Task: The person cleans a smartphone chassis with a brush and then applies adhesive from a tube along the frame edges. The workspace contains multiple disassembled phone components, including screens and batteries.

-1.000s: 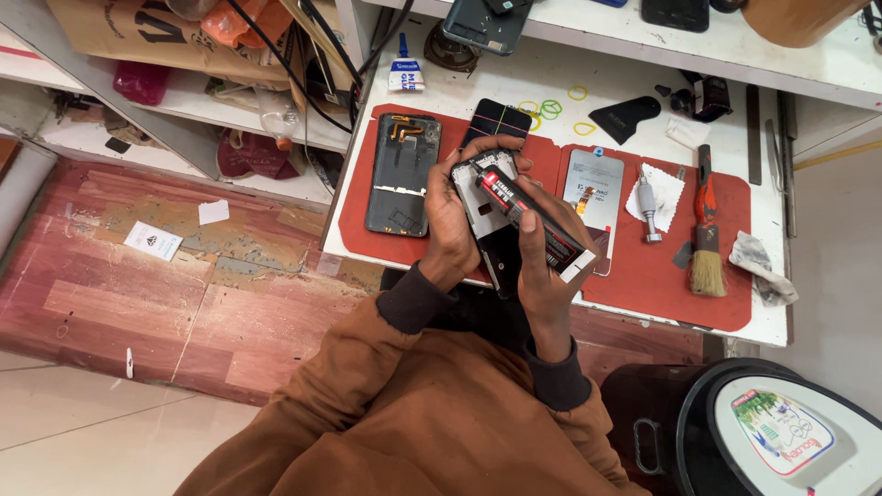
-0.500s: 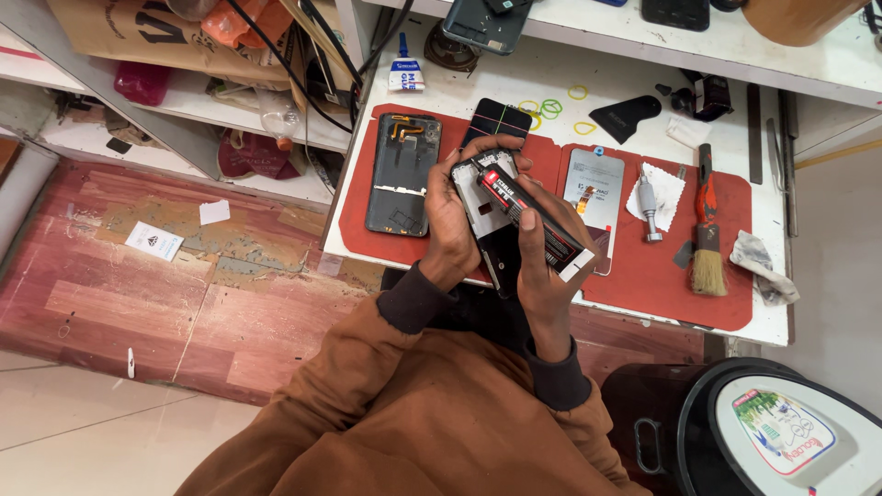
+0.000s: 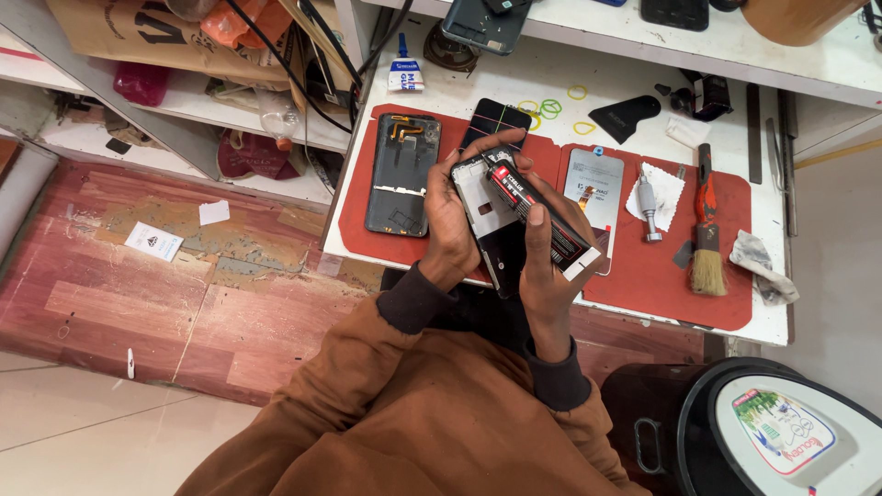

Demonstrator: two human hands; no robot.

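My left hand [image 3: 447, 220] grips a black phone frame [image 3: 496, 241], holding it tilted above the front edge of the red work mat [image 3: 643, 276]. My right hand [image 3: 544, 262] is closed around a black and red glue tube [image 3: 537, 213], whose tip rests against the upper edge of the frame. A dark opened phone back [image 3: 402, 172] lies flat on the mat just left of my left hand. A small dark screen panel [image 3: 496, 119] lies beyond the frame.
A grey phone panel [image 3: 595, 188], a metal screwdriver on a white cloth [image 3: 649, 202], a brush [image 3: 706, 241] and a crumpled rag [image 3: 761, 264] lie to the right. Shelves with clutter [image 3: 230, 92] stand left. A black round bin [image 3: 772, 432] sits at lower right.
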